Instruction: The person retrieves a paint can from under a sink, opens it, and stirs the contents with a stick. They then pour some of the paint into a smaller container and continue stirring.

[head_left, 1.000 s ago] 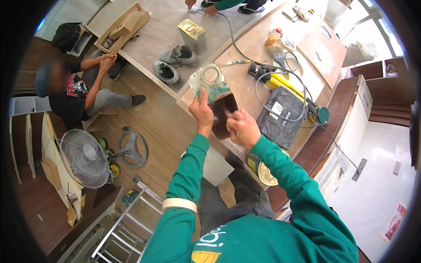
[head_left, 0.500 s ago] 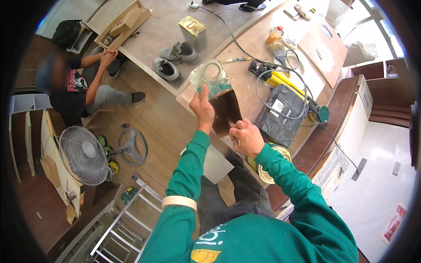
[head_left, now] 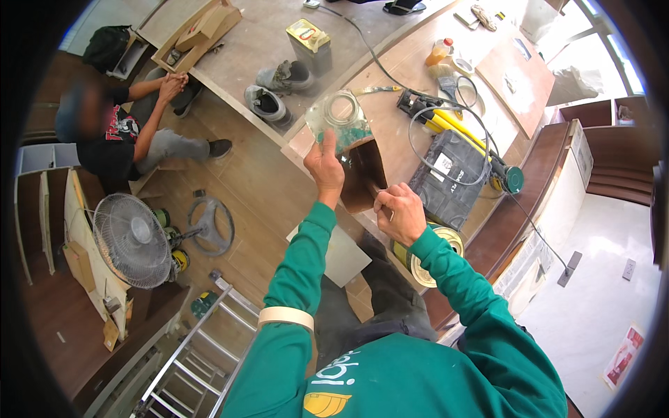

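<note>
The left hand [head_left: 325, 169] grips the side of the square can [head_left: 364, 174]. The right hand [head_left: 401, 211] pinches a thin stick [head_left: 391, 217] by the can's near edge. The hands are apart. A second ago, the right hand was more over the can's brown hole. Back then, another person's hands were by the plug [head_left: 311, 4]; now they are out of view. The can is at the corner of the table [head_left: 385, 129]; I cannot tell if it rests there. The table has shoes [head_left: 268, 106] and a black box [head_left: 446, 188]. On the left are a fan [head_left: 132, 240], a ladder [head_left: 202, 341] and a sitting person [head_left: 125, 132].
</note>
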Tool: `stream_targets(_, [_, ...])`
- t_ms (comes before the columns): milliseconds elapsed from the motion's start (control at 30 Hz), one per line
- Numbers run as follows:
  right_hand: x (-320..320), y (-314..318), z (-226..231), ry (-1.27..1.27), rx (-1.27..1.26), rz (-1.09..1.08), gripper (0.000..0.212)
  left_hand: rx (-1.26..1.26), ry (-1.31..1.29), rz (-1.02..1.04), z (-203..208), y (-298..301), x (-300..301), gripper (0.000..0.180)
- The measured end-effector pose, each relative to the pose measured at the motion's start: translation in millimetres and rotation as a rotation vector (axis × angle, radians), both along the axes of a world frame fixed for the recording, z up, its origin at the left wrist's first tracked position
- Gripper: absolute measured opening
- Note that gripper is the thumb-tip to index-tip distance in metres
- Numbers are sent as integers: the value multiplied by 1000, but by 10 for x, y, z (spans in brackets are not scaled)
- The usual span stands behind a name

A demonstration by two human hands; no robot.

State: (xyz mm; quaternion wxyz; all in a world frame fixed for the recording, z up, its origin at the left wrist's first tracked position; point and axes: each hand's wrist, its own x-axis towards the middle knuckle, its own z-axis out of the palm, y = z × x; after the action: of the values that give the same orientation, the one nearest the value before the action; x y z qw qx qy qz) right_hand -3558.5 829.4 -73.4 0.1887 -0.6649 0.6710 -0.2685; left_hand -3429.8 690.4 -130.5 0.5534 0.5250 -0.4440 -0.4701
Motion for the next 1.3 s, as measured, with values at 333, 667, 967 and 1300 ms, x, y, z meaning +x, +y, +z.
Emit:
stream_targets(333, [-212,-73,66,-77,43,85,8,2,47,-13,-5,40,11,43])
stream_targets(667, [27,-414,-269,-125,-254,-16,14,22,61,-10,-87,-1,-10,40])
stream_targets(967, [-88,-441,-192,-152,-199,-36,14,-13,5,42,16,34,-11,45])
stream_targets(1300, [-59,-237,-123,-91,-2,173,10,-7,43,60,16,-7,-40,43])
